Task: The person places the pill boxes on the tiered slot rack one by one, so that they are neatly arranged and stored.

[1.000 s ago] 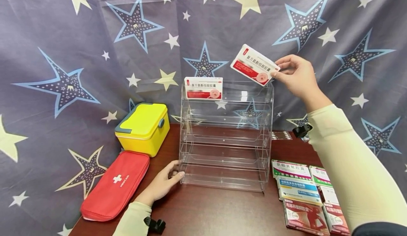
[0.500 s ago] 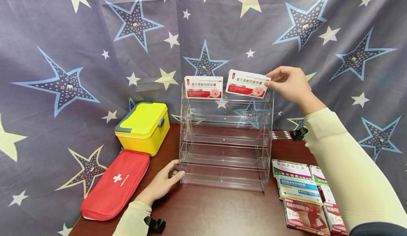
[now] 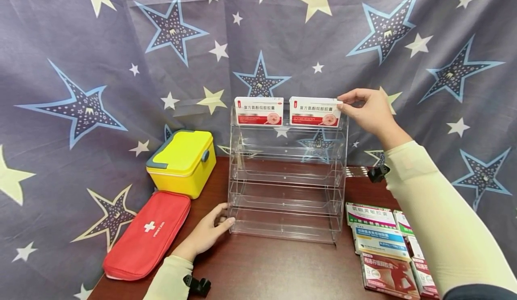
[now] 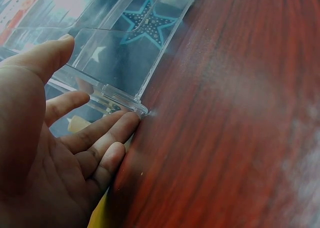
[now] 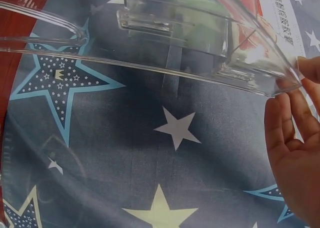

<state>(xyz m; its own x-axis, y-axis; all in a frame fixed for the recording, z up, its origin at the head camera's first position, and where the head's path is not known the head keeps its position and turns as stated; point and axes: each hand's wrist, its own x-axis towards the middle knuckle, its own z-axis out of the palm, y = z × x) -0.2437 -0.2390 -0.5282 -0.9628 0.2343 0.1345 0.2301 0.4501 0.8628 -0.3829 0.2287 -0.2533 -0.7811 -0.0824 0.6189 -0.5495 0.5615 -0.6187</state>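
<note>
Up on the top tier of the clear acrylic rack (image 3: 287,174), a red-and-white medicine box (image 3: 314,112) is pinched at its right end by the thumb and fingertips of the right hand (image 3: 369,111); it stands upright just beside a matching box (image 3: 258,111) on the same shelf. Down at the table, the rack's lower left corner is touched by the left hand (image 3: 210,232), whose fingers are held straight and relaxed against the acrylic edge, as is seen closely in the left wrist view. A yellow case (image 3: 181,162) and a red first-aid pouch (image 3: 147,236) are placed left of the rack on the dark wooden table (image 3: 278,268). More medicine boxes (image 3: 383,246) are laid flat to the right.
</note>
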